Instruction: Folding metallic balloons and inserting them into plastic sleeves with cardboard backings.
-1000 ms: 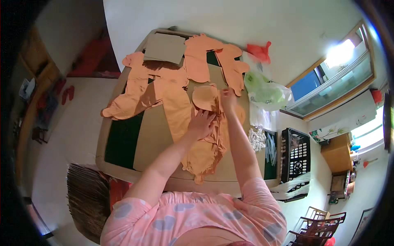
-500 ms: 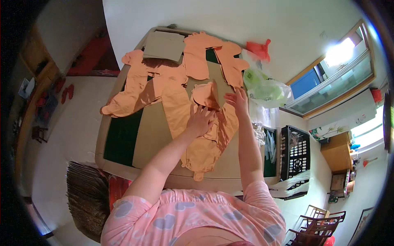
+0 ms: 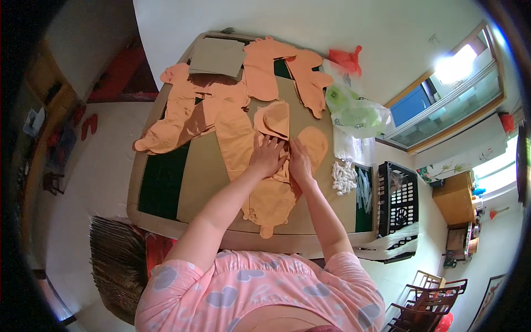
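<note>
A flat, shiny orange foil balloon (image 3: 271,202) with rounded lobes lies on the table in front of me, partly folded over itself. My left hand (image 3: 267,157) rests flat on its middle with fingers spread. Beside it, my right hand (image 3: 299,161) lies along the fold with fingers stretched out, pressing on the foil. The folded top part (image 3: 274,117) stands up a little beyond my fingertips. A rounded lobe (image 3: 313,143) spreads out to the right of my right hand. What lies under my palms is hidden.
More flat orange foil balloons (image 3: 182,113) cover the far and left table (image 3: 157,224). Grey-brown cardboard sheets (image 3: 217,58) lie on them. At the right are a green-white plastic bag (image 3: 354,113), small white pieces (image 3: 344,178), clear strips (image 3: 363,191) and a black crate (image 3: 397,205).
My right hand has come left and nearer from the right side of the foil, down beside my left hand. The right lobe now lies spread out. My left hand stays on the foil.
</note>
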`<state>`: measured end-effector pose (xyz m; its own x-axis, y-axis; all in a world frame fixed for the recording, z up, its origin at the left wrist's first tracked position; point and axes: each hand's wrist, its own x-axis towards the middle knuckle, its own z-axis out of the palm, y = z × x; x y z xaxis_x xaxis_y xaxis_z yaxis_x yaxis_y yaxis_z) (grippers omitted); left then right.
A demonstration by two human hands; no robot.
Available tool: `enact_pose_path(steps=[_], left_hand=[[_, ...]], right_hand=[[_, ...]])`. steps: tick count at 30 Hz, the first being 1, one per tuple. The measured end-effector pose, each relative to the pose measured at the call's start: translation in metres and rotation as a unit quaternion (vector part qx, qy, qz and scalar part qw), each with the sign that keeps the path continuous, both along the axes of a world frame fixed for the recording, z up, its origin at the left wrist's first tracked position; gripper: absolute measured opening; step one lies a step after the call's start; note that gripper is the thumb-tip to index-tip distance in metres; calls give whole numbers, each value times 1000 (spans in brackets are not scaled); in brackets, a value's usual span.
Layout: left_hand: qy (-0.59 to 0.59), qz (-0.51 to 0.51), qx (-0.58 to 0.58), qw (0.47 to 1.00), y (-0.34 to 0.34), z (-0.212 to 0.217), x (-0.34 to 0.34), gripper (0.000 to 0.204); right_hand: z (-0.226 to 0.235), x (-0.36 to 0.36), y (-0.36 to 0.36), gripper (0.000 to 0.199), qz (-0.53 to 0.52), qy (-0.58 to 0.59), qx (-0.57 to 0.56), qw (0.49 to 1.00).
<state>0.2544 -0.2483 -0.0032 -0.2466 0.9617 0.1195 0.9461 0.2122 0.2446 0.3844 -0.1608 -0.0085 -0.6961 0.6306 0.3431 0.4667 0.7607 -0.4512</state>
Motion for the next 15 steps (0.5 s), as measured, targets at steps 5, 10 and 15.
enact_pose_path(steps=[5,10,15], left_hand=[[-6,-1,7,1000,1,-4,1,61],[-30,-8,-11,999,2,-3,0,61],[-30,-11,5,999,-1,-3,-1,60]], right_hand=[[2,-1,10,42,12,6,48,999],[9,-8,21,42,-5,3,-133,991],[7,-3,19,42,-24,33,-25,999]])
